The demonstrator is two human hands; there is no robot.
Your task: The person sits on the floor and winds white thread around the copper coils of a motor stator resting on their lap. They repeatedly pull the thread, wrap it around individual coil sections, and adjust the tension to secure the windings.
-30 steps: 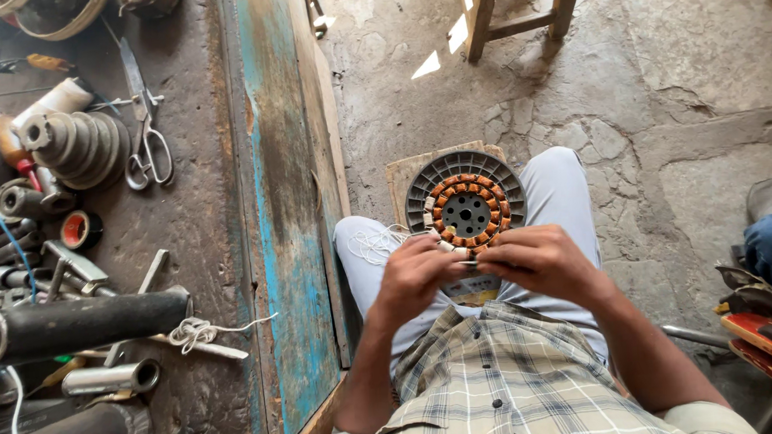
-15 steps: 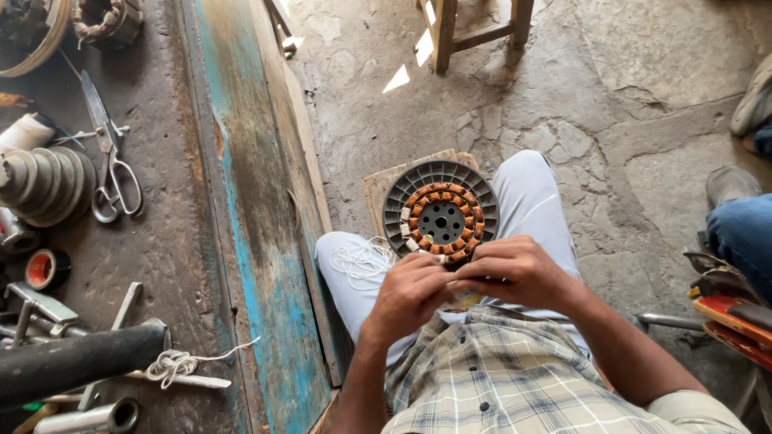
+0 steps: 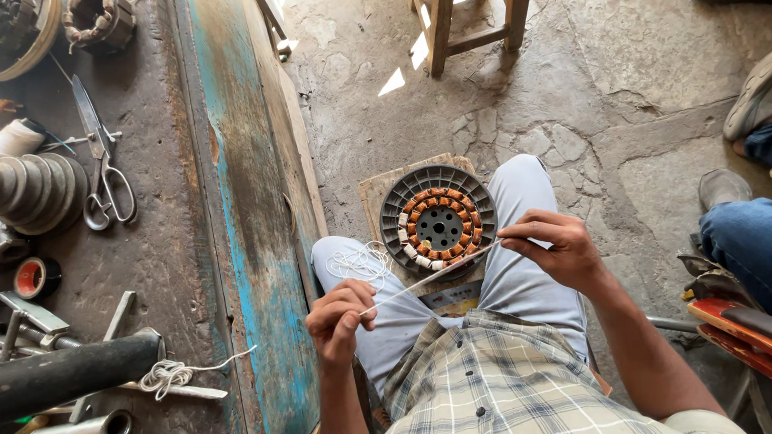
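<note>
A round grey motor stator (image 3: 438, 220) with copper-coloured coils ringed about its hub rests on my lap, between my knees. My left hand (image 3: 340, 319) and my right hand (image 3: 557, 249) are spread apart, each pinching one end of a thin white strip (image 3: 433, 276) stretched tight across the stator's near edge. A loose tangle of white thread (image 3: 359, 262) lies on my left thigh, next to the stator. Under the stator sits a flat wooden board (image 3: 376, 194).
A worn workbench (image 3: 185, 254) with a blue-painted edge runs along my left, holding scissors (image 3: 102, 170), a stepped pulley (image 3: 23, 187), a tape roll (image 3: 35, 278), pipes and string. A wooden stool (image 3: 468, 14) stands ahead. Another person's jeans-clad leg (image 3: 762, 246) and shoes sit at right.
My hands were together at the stator's near edge; they have drawn apart, pulling the white strip taut between them. The view has shifted slightly to the right.
</note>
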